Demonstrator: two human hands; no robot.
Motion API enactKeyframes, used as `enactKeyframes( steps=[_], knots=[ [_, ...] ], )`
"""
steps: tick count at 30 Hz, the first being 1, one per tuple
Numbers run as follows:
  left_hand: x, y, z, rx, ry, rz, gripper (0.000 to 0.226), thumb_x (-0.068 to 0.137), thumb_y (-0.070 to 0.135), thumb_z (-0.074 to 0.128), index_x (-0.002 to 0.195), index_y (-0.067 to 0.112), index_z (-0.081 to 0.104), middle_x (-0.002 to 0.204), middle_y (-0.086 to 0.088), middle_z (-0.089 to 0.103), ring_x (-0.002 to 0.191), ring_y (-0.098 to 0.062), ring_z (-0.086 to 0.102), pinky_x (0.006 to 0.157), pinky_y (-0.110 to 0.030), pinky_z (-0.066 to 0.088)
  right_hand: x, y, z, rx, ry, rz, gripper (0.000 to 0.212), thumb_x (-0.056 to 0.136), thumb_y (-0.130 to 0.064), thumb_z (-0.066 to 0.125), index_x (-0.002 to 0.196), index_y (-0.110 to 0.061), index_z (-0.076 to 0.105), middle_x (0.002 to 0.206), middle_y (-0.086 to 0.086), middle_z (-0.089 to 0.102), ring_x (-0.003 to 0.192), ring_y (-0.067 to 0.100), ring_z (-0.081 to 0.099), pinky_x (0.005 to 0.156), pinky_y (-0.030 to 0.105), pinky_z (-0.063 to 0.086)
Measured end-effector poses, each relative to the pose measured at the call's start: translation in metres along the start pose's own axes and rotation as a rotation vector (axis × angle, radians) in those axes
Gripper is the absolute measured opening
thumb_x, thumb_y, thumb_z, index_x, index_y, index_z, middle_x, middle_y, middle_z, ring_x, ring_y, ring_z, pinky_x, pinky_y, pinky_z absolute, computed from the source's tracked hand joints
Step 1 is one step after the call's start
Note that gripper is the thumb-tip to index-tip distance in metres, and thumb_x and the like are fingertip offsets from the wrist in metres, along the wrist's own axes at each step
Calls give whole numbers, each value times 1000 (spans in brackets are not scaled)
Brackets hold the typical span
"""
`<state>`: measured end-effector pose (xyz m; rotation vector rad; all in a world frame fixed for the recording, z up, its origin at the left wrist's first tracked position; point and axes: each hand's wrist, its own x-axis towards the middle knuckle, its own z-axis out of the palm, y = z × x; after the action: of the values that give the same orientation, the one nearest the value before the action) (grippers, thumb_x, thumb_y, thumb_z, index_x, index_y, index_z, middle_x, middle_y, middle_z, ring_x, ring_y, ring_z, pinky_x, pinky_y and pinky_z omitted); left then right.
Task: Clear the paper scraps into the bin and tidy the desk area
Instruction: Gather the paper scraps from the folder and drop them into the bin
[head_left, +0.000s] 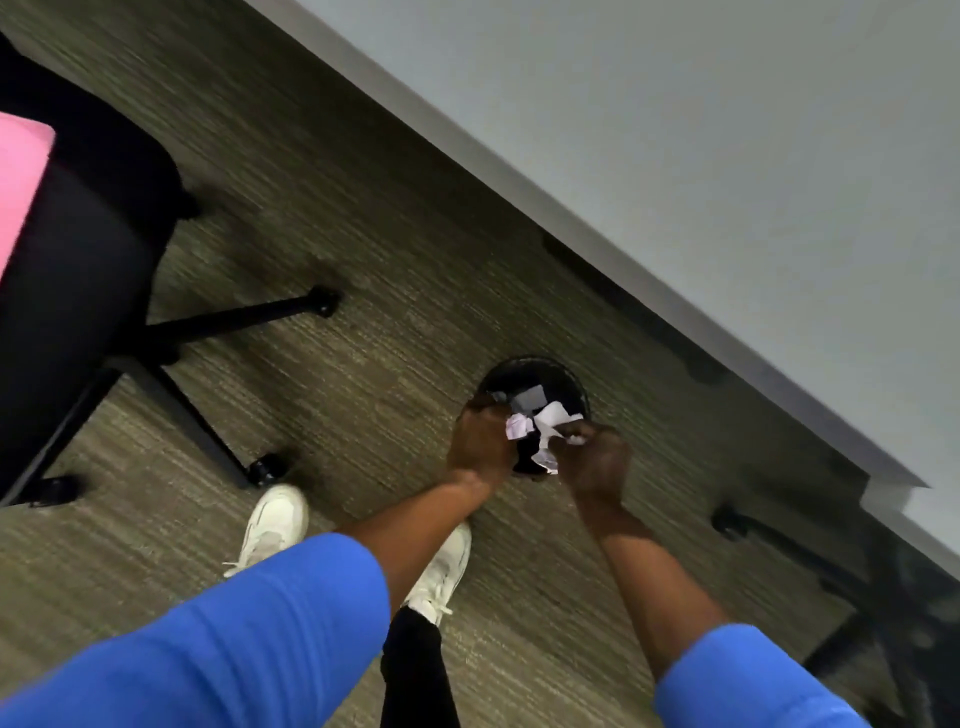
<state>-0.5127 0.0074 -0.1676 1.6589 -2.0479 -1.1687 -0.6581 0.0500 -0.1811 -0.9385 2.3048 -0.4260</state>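
A small round black bin (524, 371) stands on the carpet beside the desk edge. Both my hands hang right over its mouth. My left hand (480, 439) is closed around crumpled white paper scraps (519, 426) at the bin's near left rim. My right hand (595, 462) pinches more white scraps (548, 441) at the near right rim. A few pale pieces (530, 399) lie inside the bin. The frame is motion-blurred, so the exact grip of the fingers is unclear.
The grey desk top (727, 182) runs diagonally across the upper right. A black office chair (78, 291) with a pink item on it stands at left, its wheeled legs spread on the carpet. Another chair base (852, 571) is at lower right. My white shoes (275, 519) stand near the bin.
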Motion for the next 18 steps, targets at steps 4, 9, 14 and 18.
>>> enactKeyframes(
  steps=[4, 9, 14, 18],
  knots=[
    [21, -19, 41, -36, 81, 68, 28, 77, 11, 84, 103, 1, 82, 97, -22, 82, 94, -34, 75, 79, -35, 59, 35, 18, 9, -39, -21, 6, 14, 78, -12, 83, 91, -13, 86, 92, 17, 82, 90, 34, 78, 81, 43, 61],
    [50, -46, 78, 42, -326, -112, 68, 90, 14, 72, 153, 8, 49, 156, -19, 53, 149, -35, 46, 123, -40, 35, 63, 34, 24, -48, -120, 13, 22, 86, -12, 76, 107, -13, 82, 106, 15, 81, 102, 33, 77, 92, 31, 58],
    [63, -69, 88, -6, -545, -108, 114, 90, 21, 80, 168, 0, -1, 177, -20, 13, 164, -38, 15, 129, -35, 23, 70, 40, 32, -27, -169, 2, 27, 84, -8, 74, 110, -13, 82, 109, 18, 80, 102, 40, 76, 90, 57, 62],
    [59, -76, 79, -68, -568, -84, 126, 83, 19, 87, 169, 8, -5, 178, -13, 11, 162, -36, 22, 117, -33, 38, 61, 35, 30, -24, -163, 5, 29, 82, -8, 76, 108, -19, 83, 103, 13, 82, 95, 36, 78, 87, 53, 64]
  ],
)
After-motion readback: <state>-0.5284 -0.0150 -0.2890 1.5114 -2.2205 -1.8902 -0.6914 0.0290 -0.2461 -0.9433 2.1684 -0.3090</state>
